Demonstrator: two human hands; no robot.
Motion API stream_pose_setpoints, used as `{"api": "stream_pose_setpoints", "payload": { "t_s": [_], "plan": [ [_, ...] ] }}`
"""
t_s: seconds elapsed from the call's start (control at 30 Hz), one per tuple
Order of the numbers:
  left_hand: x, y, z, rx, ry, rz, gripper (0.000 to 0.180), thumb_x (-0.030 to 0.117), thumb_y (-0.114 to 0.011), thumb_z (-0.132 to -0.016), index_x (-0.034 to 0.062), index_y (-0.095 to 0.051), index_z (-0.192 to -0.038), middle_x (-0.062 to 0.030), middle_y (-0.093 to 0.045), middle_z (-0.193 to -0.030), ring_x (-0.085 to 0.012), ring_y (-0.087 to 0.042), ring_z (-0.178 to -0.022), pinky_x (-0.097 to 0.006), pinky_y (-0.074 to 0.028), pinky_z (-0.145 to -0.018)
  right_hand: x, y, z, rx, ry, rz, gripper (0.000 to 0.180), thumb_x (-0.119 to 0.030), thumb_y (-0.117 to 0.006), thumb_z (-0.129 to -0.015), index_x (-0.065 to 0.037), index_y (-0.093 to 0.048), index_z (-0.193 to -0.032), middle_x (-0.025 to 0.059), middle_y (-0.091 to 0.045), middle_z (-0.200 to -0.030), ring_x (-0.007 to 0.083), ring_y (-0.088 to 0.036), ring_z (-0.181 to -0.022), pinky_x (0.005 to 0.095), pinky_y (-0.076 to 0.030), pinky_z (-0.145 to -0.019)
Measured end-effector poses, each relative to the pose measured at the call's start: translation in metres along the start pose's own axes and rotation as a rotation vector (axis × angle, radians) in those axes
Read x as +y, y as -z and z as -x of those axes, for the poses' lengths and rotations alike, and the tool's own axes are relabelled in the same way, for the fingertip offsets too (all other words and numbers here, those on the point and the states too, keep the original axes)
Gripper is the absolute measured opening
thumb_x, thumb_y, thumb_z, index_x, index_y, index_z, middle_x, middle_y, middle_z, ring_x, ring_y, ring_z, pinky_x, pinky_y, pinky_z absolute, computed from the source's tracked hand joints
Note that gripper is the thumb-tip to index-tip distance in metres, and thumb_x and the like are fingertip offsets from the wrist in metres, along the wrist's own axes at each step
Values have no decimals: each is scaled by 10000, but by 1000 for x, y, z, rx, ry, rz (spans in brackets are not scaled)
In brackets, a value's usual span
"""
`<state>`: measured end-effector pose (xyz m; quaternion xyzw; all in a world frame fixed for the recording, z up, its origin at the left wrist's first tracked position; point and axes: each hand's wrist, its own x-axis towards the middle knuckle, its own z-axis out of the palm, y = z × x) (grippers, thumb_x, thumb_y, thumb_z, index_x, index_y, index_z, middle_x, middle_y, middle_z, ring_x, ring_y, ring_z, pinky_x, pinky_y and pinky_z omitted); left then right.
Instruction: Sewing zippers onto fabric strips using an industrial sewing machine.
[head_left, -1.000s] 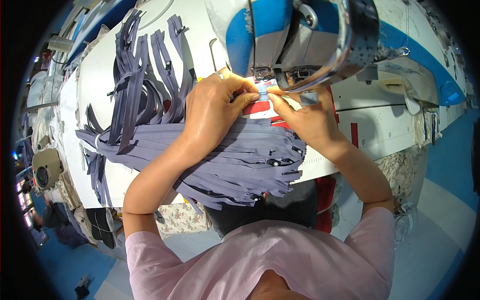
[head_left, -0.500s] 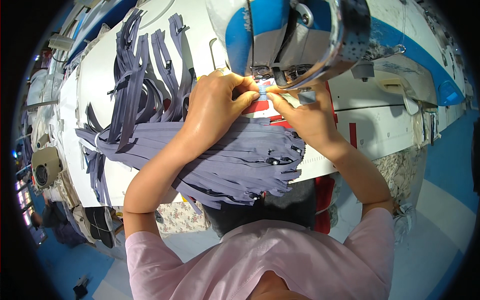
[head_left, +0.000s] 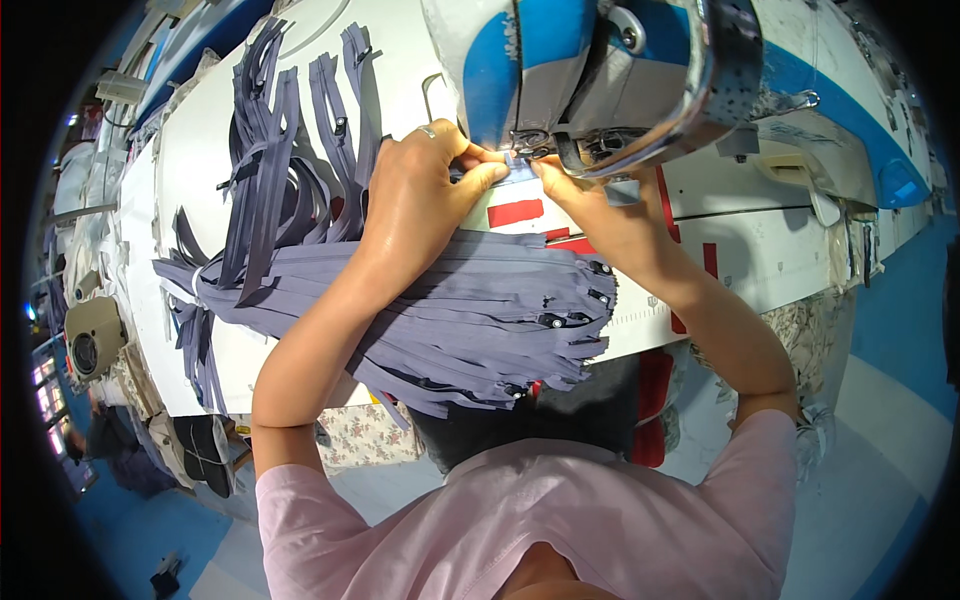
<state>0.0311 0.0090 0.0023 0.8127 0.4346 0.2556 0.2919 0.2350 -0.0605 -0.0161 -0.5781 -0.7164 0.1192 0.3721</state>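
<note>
Bright, even overhead light; soft shadows under the forearms. Strong fisheye bending and black vignette at the rim; centre sharp, edges smeared.

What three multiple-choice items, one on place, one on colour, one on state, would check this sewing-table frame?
1. Where does the bundle of zippers lie?
A. On the floor
B. On the white table, under the forearms
C. On a shelf

2. What colour are the zippers?
A. Grey-purple
B. Yellow
C. Green

3. What are the hands doing?
A. Resting in the lap
B. Hanging open over the bundle
C. Pinching a small piece at the sewing machine

Answers: 1 B, the bundle spreads across the tabletop; 2 A, every strip is grey-purple; 3 C, left hand and right hand meet fingertip to fingertip under the machine head.
</note>
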Motion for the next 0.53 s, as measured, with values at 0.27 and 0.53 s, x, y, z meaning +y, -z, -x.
{"api": "stream_pose_setpoints", "payload": {
  "t_s": [0.27, 0.53],
  "plan": [
    [2, 0, -3, 27, 12, 7, 260, 193, -815, -803, -31, -683, -816, -131, -693, -757, -293, -664, -664, -388, -501, -614, 9, -7, -3, -18, -171, -164, 269, -153, -744, -792, -57, -688, -1036, 153, -607, -1136, 373, -523, -1052, 459, -450, -906],
    [-6, 1, -4, 44, -30, -95, 281, 180, -801, -805, -12, -601, -754, -109, -643, -787, -299, -592, -658, -404, -413, -665, 12, 2, -6, -163, 19, 85, 284, -256, -770, -777, -52, -684, -954, 202, -647, -969, 390, -595, -965, 472, -447, -909]
  ]
}}
